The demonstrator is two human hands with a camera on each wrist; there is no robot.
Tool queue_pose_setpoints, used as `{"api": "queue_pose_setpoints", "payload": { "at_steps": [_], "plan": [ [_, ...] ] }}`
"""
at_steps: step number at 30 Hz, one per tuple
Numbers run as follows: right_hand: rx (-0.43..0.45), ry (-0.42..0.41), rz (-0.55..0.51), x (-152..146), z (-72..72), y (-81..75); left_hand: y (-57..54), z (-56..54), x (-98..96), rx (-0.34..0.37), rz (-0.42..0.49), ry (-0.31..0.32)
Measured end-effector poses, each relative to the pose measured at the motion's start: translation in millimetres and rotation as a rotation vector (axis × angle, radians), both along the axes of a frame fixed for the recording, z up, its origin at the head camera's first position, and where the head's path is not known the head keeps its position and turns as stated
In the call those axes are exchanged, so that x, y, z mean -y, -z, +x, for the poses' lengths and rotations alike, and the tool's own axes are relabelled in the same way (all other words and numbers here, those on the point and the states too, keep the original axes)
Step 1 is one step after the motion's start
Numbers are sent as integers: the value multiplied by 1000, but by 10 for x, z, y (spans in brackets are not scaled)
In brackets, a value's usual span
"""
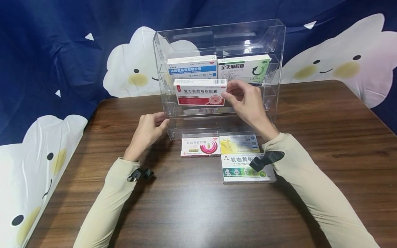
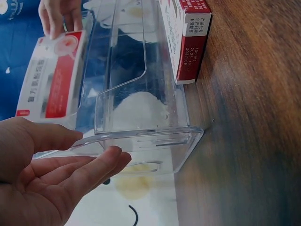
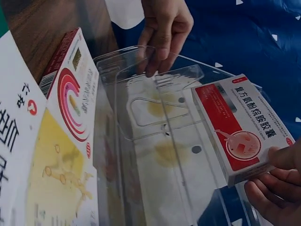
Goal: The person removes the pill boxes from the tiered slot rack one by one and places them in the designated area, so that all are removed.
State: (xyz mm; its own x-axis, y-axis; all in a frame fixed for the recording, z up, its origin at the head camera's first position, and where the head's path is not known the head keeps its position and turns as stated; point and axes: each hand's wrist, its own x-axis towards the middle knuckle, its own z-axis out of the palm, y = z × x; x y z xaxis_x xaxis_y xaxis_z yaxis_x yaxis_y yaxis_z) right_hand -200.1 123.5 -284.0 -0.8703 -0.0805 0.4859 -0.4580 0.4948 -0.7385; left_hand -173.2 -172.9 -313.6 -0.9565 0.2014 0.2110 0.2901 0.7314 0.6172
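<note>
My right hand (image 1: 248,101) pinches the right end of a red and white medicine box (image 1: 201,92) between thumb and fingers. Its printed front faces me, close in front of a clear tiered display rack (image 1: 281,51). At the rack's lower left side, my left hand (image 1: 148,129) holds the side panel; in the left wrist view the thumb is on one face and the fingers (image 2: 106,162) on the other. Behind the held box, a blue and white box (image 1: 192,70) and a green and white box (image 1: 243,70) stand side by side in a higher tier.
Before the rack on the wooden table (image 1: 186,206) lie a box with pink arcs (image 1: 198,146), a yellow box (image 1: 238,144) and a white box with a green band (image 1: 235,170). The right wrist strap (image 1: 268,160) partly hides the last. A blue curtain (image 1: 77,20) hangs behind.
</note>
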Motion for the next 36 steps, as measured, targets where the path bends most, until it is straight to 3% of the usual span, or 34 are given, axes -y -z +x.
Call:
{"api": "queue_pose_setpoints", "payload": {
  "at_steps": [17,36],
  "plan": [
    [3,5,32,-253,322,37,7,-3,3,-8,-10,5],
    [228,-85,87,-282,565,291,15,-10,10,7,-21,-13]
  ]
}}
